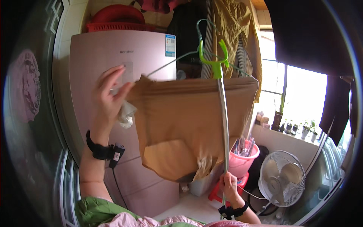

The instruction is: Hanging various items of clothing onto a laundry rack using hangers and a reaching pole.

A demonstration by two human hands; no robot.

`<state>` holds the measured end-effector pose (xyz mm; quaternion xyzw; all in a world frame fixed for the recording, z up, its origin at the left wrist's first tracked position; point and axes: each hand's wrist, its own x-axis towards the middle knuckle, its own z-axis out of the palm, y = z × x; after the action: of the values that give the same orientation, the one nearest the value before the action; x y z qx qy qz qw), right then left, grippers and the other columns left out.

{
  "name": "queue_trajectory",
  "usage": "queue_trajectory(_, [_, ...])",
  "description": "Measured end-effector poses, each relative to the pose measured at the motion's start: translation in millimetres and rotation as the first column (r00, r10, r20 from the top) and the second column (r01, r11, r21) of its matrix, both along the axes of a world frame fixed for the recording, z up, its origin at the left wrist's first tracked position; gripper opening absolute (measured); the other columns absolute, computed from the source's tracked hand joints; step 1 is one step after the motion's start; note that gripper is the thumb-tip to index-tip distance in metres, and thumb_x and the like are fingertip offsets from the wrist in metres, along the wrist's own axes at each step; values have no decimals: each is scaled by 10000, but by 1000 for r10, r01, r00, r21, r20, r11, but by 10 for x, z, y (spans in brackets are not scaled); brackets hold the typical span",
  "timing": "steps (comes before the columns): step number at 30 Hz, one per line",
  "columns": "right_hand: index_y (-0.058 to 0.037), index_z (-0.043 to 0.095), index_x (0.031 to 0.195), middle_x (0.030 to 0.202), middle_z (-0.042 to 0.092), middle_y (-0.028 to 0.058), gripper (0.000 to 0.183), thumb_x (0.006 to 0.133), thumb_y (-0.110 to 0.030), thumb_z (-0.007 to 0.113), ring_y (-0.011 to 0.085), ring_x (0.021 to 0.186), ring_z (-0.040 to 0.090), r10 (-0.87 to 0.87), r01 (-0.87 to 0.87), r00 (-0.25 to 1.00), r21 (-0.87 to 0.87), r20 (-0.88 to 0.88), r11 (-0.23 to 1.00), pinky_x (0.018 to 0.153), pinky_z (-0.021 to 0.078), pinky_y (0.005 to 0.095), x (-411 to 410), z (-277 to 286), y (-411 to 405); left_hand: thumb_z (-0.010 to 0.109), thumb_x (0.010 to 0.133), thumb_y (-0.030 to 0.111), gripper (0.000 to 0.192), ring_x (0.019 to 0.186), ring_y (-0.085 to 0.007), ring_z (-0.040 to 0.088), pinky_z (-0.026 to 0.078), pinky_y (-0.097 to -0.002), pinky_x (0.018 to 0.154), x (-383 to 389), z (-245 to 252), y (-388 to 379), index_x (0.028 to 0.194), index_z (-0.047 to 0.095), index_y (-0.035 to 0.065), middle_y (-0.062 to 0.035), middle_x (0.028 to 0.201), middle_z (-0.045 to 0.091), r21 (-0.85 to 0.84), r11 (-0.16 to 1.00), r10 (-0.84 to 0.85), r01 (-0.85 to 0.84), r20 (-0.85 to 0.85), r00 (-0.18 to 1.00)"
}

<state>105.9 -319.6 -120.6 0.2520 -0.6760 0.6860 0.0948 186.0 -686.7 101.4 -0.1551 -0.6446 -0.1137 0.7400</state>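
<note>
A brown garment point(181, 113) hangs from a thin green clothes hanger point(173, 63) in front of me. The bright green forked head point(216, 61) of a metal clothes pole point(224, 122) meets the hanger near its hook. My right hand point(229, 184) is closed round the lower part of this pole. My left hand point(112, 90) is raised at the garment's left upper corner, thumb and fingers apart, slightly blurred. A crumpled whitish piece point(127, 115) shows beside its palm; whether the hand holds it I cannot tell.
A pink refrigerator point(93, 62) stands behind the garment. Other clothes point(232, 28) hang above. To the right are a pink bucket point(246, 163) of hangers on a red stool point(215, 193), a standing fan point(282, 178) and potted plants point(305, 131) on a window ledge. A glass door point(37, 127) is at left.
</note>
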Motion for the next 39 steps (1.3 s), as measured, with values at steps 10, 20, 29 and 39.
queue_trajectory(10, [-90,396,588,407,307,-17,524,867,-529,333,86,296,299,284,-297,946,-67,-156,953,283,219,219,-1298,2123,-1267,591,817,209,188,529,-61,487,414,-192,488,-1051,-2154,730,941,605,69,-33,758,603,499,618,-786,607,398,474])
queue_trajectory(20, [-78,395,734,467,295,-24,480,826,-549,419,75,364,278,420,-433,894,-61,-153,899,326,226,213,-1867,3937,-2683,459,880,336,453,801,-101,516,414,-247,766,-1726,-3855,1325,1180,395,3,-59,985,552,869,53,-848,492,300,-438])
queue_trajectory(29, [-42,373,967,600,495,87,337,875,-354,460,231,528,572,500,-499,802,92,-327,862,492,516,350,-1766,4127,-2845,384,922,270,328,739,-106,523,420,-244,725,-1436,-2976,934,940,555,-10,-41,772,562,874,164,-986,458,135,95])
queue_trajectory(39, [-60,399,949,544,384,18,306,892,-361,401,93,374,365,453,-478,816,22,-360,878,335,341,244,-1808,3394,-2921,456,897,220,344,750,-73,525,431,-191,624,-1625,-2089,872,1177,446,19,-55,922,602,796,357,-933,488,274,235])
